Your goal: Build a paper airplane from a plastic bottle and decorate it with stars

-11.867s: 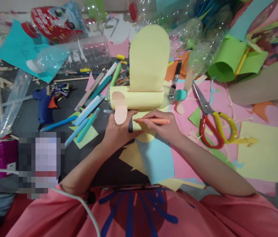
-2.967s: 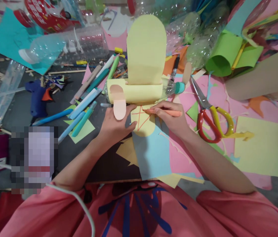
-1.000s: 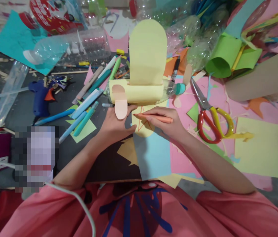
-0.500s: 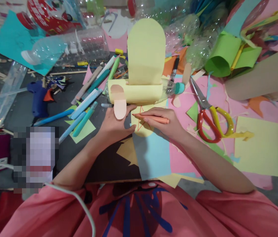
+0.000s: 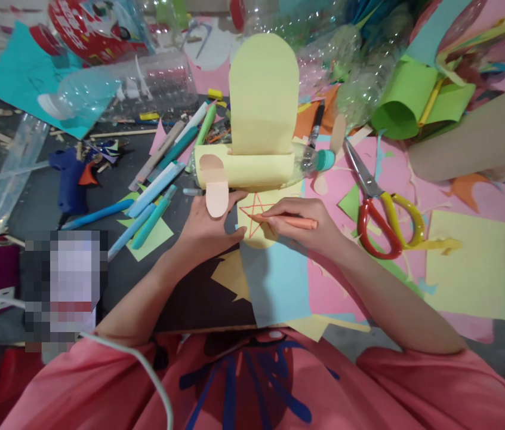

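My right hand (image 5: 304, 222) is closed around an orange marker (image 5: 298, 221), its tip on a yellow paper flap (image 5: 259, 242). An orange star outline is drawn on that flap. My left hand (image 5: 208, 224) lies with thumb and forefinger spread at the flap's left edge; its other fingers are partly hidden. Just beyond both hands lies a plastic bottle (image 5: 304, 160) on its side, wrapped in yellow paper (image 5: 256, 170) and closed with a teal cap. A large rounded yellow paper wing (image 5: 265, 89) extends away from it. A small pale pink flap (image 5: 217, 199) hangs at its left end.
Scissors (image 5: 373, 203) with red and yellow handles lie at the right on pink paper. Several markers (image 5: 156, 188) and a blue glue gun (image 5: 70, 179) are at the left. Clear bottles (image 5: 145, 89) crowd the back. A blurred-out phone-like object (image 5: 74, 280) sits near my left forearm.
Over the earlier frames, orange lines have appeared on the flap and now form a star. The marker tip has just moved slightly right and down. My left hand has stayed in place.
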Action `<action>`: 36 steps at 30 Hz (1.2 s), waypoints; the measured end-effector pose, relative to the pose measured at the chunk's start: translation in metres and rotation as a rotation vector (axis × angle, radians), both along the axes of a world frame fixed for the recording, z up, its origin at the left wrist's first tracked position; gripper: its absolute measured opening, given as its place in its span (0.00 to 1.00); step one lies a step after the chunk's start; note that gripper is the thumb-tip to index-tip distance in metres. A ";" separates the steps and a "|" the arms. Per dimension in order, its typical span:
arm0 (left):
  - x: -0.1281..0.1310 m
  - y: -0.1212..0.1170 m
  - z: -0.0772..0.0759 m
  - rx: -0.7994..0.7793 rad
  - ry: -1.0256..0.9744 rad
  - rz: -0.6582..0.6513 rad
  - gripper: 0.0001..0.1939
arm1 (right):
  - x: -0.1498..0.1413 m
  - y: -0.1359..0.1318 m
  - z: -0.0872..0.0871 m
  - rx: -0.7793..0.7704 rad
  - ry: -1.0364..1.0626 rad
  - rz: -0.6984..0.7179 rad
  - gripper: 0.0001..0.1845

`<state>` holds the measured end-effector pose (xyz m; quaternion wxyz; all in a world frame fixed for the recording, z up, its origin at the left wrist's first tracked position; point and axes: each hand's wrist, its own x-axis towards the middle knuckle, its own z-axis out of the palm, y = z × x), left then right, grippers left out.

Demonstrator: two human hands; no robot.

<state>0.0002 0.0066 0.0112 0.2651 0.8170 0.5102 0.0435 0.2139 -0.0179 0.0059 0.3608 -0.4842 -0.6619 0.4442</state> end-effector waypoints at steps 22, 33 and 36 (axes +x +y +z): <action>-0.001 0.002 -0.001 -0.003 0.001 -0.006 0.29 | 0.011 -0.005 0.034 -0.130 -0.137 0.107 0.13; -0.001 0.002 0.000 -0.012 -0.014 0.014 0.29 | 0.015 -0.002 0.027 -0.182 0.043 -0.018 0.12; -0.001 0.002 0.001 -0.009 -0.008 0.024 0.29 | 0.017 0.002 0.017 -0.119 0.158 -0.181 0.10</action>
